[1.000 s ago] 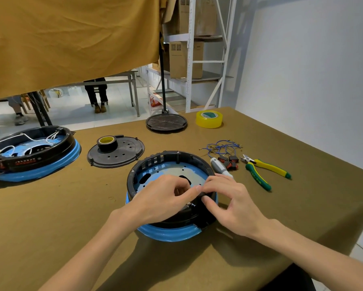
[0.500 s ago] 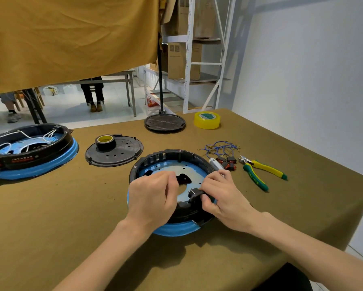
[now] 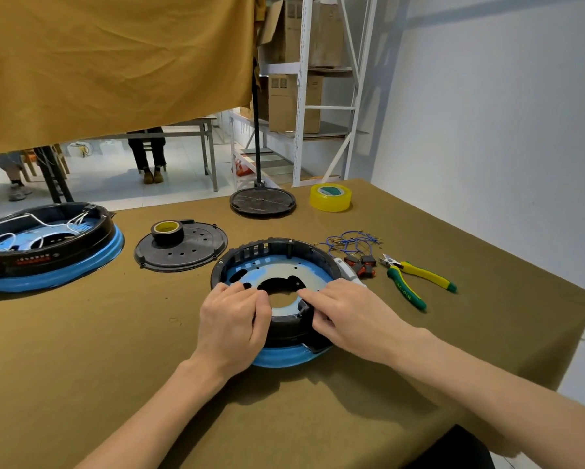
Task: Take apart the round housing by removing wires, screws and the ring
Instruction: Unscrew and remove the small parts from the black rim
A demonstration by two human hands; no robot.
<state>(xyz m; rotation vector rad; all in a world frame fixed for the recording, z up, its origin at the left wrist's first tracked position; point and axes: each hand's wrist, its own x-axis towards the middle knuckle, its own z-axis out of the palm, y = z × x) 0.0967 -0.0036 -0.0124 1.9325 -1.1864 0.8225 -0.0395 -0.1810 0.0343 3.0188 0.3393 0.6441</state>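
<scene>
A round housing point(image 3: 274, 252), black-walled on a blue base ring, lies in the middle of the brown cloth. Inside it shows a pale blue plate with a dark cut-out. My left hand point(image 3: 231, 321) grips the near-left rim, fingers curled over the wall. My right hand point(image 3: 347, 314) holds the near-right rim, its index finger stretched inward beside a small black block point(image 3: 305, 307) on the inner wall. Loose blue wires point(image 3: 350, 240) and red-and-black switches point(image 3: 362, 264) lie to the right of the housing.
A second housing point(image 3: 47, 247) with white wires sits far left. A black lid point(image 3: 182, 248) carries a roll of black tape point(image 3: 167, 230). Yellow-green pliers point(image 3: 416, 280) and a white tool point(image 3: 348, 272) lie right. Yellow tape point(image 3: 330, 197) and a stand base point(image 3: 262, 201) sit behind.
Both hands have spread apart along the near rim. The left hand moved from the inside centre to the near-left wall, uncovering the plate's cut-out and the small black block.
</scene>
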